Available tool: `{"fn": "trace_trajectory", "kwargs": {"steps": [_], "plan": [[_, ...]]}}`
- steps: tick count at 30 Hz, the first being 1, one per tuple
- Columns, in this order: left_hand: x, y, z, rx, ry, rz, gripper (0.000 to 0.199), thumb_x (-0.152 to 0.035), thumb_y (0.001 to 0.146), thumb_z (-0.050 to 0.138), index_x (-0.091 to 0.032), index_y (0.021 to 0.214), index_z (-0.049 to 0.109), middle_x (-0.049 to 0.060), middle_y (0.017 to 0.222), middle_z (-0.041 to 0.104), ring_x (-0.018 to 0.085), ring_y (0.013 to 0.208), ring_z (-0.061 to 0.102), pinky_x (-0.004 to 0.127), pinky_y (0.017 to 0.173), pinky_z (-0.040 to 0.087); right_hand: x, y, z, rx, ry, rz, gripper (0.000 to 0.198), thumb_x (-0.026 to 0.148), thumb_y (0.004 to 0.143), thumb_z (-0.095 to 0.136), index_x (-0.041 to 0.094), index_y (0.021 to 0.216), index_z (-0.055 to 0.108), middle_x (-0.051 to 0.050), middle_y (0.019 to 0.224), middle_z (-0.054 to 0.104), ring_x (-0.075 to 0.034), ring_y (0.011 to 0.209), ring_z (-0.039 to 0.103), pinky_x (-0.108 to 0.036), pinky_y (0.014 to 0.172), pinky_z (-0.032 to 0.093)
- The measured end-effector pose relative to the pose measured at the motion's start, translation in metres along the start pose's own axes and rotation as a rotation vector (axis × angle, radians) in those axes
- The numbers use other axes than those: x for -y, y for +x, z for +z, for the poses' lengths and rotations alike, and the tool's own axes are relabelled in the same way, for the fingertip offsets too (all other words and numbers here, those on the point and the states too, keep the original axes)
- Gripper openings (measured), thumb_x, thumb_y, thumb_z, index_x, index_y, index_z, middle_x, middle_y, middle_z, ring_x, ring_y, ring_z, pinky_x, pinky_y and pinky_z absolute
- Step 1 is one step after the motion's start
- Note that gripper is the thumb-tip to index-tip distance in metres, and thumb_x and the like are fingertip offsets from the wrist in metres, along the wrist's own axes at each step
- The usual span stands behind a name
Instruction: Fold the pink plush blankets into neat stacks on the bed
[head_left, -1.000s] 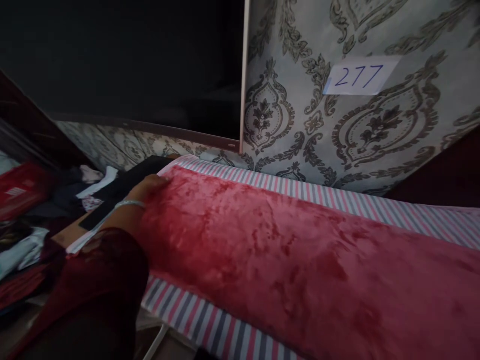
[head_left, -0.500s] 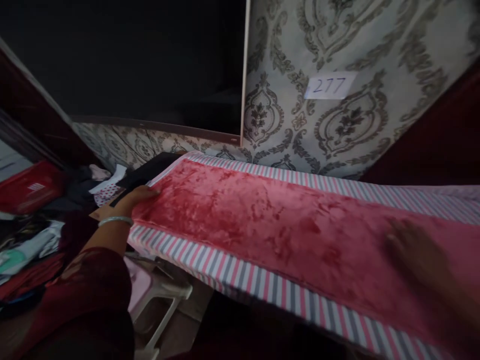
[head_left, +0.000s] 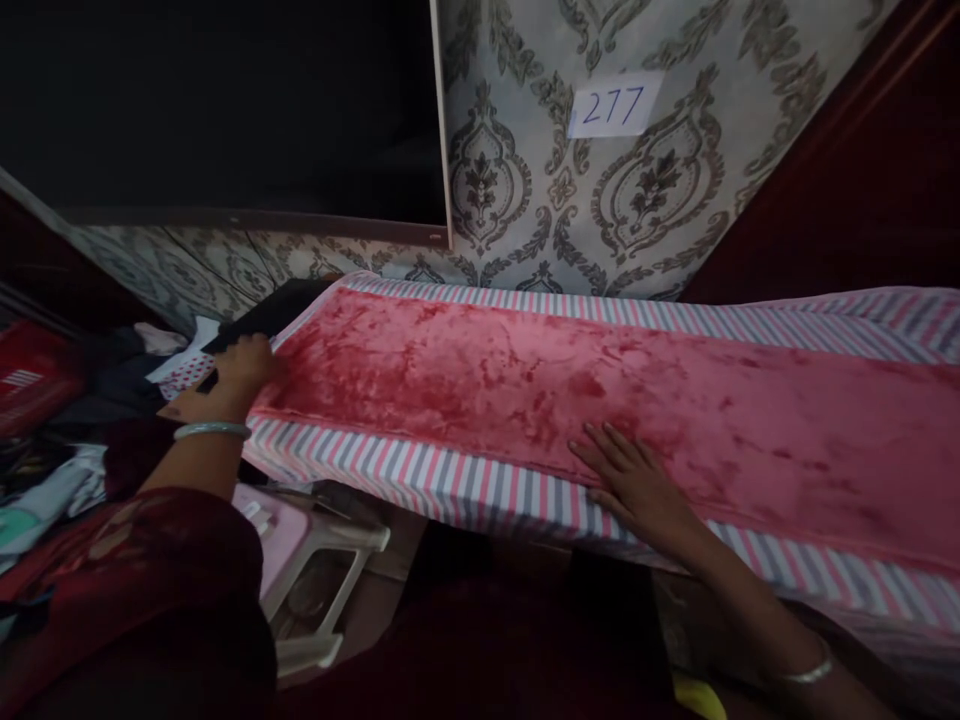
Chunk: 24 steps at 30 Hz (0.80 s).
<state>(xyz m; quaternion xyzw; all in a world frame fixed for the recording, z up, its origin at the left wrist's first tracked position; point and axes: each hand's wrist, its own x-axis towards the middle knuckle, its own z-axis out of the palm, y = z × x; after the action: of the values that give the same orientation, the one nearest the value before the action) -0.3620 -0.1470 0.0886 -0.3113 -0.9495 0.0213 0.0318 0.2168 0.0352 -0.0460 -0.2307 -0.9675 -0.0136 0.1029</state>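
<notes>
A long red plush cloth lies flat over a pink, grey and white striped cloth on a table. My left hand, a bracelet at the wrist, is at the left end with its fingers curled round the edge of the plush cloth. Their tips are hidden. My right hand lies palm down, fingers spread, on the plush cloth near its front edge. It holds nothing. The plush looks darker red in patches, mostly toward the left.
Behind the table, a large dark screen and a paper marked 277 are on the patterned wall. A pink and white plastic stool stands below left. Clothes and a red bag are at far left.
My right hand has come left and nearer along the plush cloth and now lies flat. My left hand stays at the left end, its fingers more curled. The view has shifted.
</notes>
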Motion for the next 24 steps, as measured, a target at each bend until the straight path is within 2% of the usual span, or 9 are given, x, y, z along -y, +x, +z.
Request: {"fn": "trace_trajectory", "kwargs": {"steps": [1,2,4,6,9,13,16,24], "plan": [[-0.013,-0.011,0.001,-0.085,0.034,0.007,0.061,-0.046,0.09,0.053,0.001,0.129,0.054,0.033,0.13,0.06,0.044,0.123,0.057,0.052,0.098,0.046,0.0,-0.001,0.0,0.008,0.005,0.001,0.054,0.048,0.105,0.034,0.035,0.158,0.037,-0.003,0.167,0.026,-0.031,0.153,0.025,-0.059,0.117,0.034],[-0.028,-0.024,0.004,-0.144,0.064,0.078,0.062,-0.045,0.094,0.047,0.0,0.137,0.05,0.031,0.138,0.056,0.042,0.127,0.055,0.053,0.103,0.043,0.0,-0.002,-0.001,0.003,0.007,0.011,0.054,0.047,0.105,0.033,0.035,0.158,0.036,-0.003,0.167,0.025,-0.031,0.153,0.025,-0.059,0.117,0.034],[-0.061,-0.054,0.012,-0.147,0.053,0.295,0.065,-0.041,0.096,0.046,-0.004,0.149,0.04,0.027,0.154,0.044,0.037,0.143,0.042,0.05,0.115,0.033,-0.003,-0.002,-0.004,-0.045,0.002,0.048,0.055,0.044,0.106,0.031,0.035,0.16,0.033,-0.003,0.167,0.024,-0.03,0.154,0.024,-0.059,0.117,0.034],[-0.093,-0.082,0.023,-0.16,0.015,0.405,0.068,-0.044,0.098,0.044,-0.01,0.156,0.034,0.022,0.164,0.031,0.034,0.153,0.027,0.051,0.123,0.02,-0.006,-0.003,-0.007,-0.113,-0.029,0.117,0.055,0.042,0.106,0.03,0.034,0.161,0.03,-0.004,0.168,0.022,-0.032,0.154,0.021,-0.062,0.116,0.032],[-0.122,-0.112,0.046,-0.148,-0.045,0.531,0.07,-0.051,0.099,0.041,-0.02,0.161,0.029,0.015,0.169,0.023,0.033,0.157,0.017,0.057,0.125,0.011,-0.01,-0.007,-0.006,-0.14,-0.098,0.197,0.057,0.045,0.105,0.031,0.034,0.161,0.028,-0.005,0.168,0.022,-0.036,0.154,0.021,-0.067,0.114,0.032],[-0.125,-0.121,0.074,-0.035,-0.061,0.488,0.069,-0.054,0.1,0.038,-0.024,0.161,0.029,0.012,0.17,0.02,0.035,0.157,0.016,0.063,0.123,0.014,-0.009,-0.013,0.005,-0.069,-0.163,0.217,0.056,0.045,0.106,0.031,0.033,0.16,0.032,-0.006,0.165,0.031,-0.034,0.15,0.03,-0.064,0.113,0.035],[-0.122,-0.117,0.083,-0.028,-0.061,0.468,0.067,-0.053,0.1,0.036,-0.025,0.161,0.029,0.01,0.17,0.017,0.035,0.157,0.015,0.063,0.123,0.016,-0.008,-0.014,0.01,-0.062,-0.187,0.236,0.054,0.044,0.106,0.032,0.033,0.159,0.035,-0.005,0.165,0.031,-0.032,0.15,0.03,-0.061,0.115,0.034],[-0.123,-0.121,0.067,-0.029,-0.134,0.447,0.067,-0.049,0.099,0.039,-0.02,0.159,0.034,0.013,0.169,0.022,0.035,0.156,0.019,0.063,0.122,0.019,-0.004,-0.01,0.007,-0.042,-0.108,0.267,0.053,0.049,0.105,0.04,0.033,0.156,0.042,-0.005,0.165,0.031,-0.031,0.151,0.028,-0.058,0.118,0.029]]}}
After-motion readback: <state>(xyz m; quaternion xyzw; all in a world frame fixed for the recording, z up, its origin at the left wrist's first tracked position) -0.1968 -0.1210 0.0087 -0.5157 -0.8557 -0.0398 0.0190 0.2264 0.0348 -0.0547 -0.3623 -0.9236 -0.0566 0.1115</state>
